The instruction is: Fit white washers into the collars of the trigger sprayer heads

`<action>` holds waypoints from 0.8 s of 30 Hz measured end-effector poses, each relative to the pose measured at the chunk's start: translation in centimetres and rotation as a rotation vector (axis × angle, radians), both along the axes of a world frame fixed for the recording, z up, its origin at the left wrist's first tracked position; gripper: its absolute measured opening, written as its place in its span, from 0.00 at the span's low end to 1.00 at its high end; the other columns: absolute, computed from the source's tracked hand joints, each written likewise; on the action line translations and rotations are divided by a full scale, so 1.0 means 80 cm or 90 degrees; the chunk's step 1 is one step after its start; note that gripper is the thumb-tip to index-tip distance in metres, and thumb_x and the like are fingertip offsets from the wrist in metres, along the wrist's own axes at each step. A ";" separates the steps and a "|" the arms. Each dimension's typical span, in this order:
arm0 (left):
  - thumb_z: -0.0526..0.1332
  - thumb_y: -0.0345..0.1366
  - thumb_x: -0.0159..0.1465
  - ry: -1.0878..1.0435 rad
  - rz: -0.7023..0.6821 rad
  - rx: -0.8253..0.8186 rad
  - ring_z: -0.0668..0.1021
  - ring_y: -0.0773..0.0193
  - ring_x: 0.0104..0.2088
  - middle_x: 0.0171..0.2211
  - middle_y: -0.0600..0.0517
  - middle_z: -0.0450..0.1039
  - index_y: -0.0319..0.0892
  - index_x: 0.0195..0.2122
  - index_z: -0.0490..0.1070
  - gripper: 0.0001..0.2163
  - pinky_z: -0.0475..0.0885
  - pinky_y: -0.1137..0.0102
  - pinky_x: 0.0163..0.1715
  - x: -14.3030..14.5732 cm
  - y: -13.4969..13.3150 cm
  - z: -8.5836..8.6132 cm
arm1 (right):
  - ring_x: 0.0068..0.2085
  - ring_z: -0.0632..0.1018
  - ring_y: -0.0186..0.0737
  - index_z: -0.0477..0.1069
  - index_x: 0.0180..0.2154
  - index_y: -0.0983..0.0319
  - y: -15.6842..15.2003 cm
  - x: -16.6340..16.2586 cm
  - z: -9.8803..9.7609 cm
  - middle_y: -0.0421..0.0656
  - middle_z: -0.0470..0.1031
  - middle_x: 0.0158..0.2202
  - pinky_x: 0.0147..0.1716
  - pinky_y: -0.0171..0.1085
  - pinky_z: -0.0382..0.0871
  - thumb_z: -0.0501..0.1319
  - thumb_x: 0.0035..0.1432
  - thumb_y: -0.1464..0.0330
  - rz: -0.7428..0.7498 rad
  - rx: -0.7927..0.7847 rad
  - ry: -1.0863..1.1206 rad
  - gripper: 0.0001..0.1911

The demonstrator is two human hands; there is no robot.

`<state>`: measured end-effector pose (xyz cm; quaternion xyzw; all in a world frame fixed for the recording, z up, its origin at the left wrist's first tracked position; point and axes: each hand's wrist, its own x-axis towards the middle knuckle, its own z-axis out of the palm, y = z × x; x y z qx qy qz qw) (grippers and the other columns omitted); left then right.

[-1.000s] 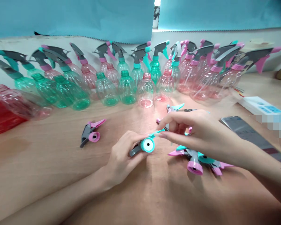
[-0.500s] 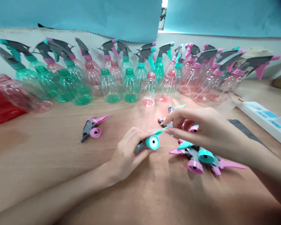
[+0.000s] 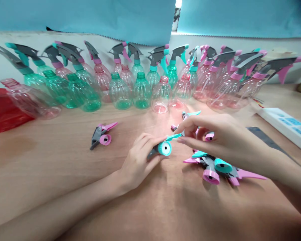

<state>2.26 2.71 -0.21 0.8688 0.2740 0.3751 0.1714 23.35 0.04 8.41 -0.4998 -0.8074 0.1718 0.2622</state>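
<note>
My left hand (image 3: 137,162) is wrapped round a grey trigger sprayer head whose teal collar (image 3: 165,148) faces me, with a white disc and a dark hole inside. My right hand (image 3: 215,137) pinches the tip of its teal trigger (image 3: 174,136) between thumb and fingers. Below and behind the right hand lies a pile of loose sprayer heads, among them one with a pink collar (image 3: 211,177) and one with a teal collar (image 3: 223,166). The hand partly hides that pile. A single pink and grey sprayer head (image 3: 100,136) lies to the left.
Along the wall stand several green and pink clear bottles, many with sprayer heads fitted. Open-necked ones, such as a green bottle (image 3: 141,92), are in front. A red bag (image 3: 7,112) lies at left. A white power strip (image 3: 286,125) and a dark flat strip (image 3: 266,139) lie at right.
My right thumb and fingers now close on the trigger tip of the held sprayer head. The whole view has shifted slightly.
</note>
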 end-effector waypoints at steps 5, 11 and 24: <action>0.61 0.27 0.62 0.008 0.002 0.020 0.71 0.61 0.40 0.39 0.49 0.71 0.40 0.52 0.65 0.17 0.69 0.67 0.40 0.000 0.002 -0.001 | 0.26 0.72 0.30 0.72 0.33 0.59 0.000 -0.003 -0.007 0.36 0.73 0.26 0.23 0.31 0.61 0.61 0.58 0.65 0.035 0.027 -0.013 0.05; 0.61 0.29 0.63 0.008 0.012 0.011 0.72 0.61 0.39 0.38 0.50 0.71 0.41 0.49 0.67 0.13 0.70 0.68 0.39 0.000 0.000 0.003 | 0.25 0.71 0.29 0.72 0.31 0.60 0.008 -0.009 -0.019 0.35 0.72 0.25 0.24 0.30 0.61 0.62 0.57 0.69 0.083 0.050 -0.040 0.02; 0.62 0.33 0.62 -0.034 -0.017 0.017 0.71 0.62 0.37 0.37 0.50 0.71 0.41 0.51 0.66 0.15 0.69 0.68 0.38 -0.001 -0.001 0.005 | 0.26 0.69 0.30 0.74 0.36 0.60 0.008 -0.011 -0.032 0.36 0.71 0.25 0.27 0.30 0.60 0.61 0.57 0.70 0.116 0.015 -0.049 0.05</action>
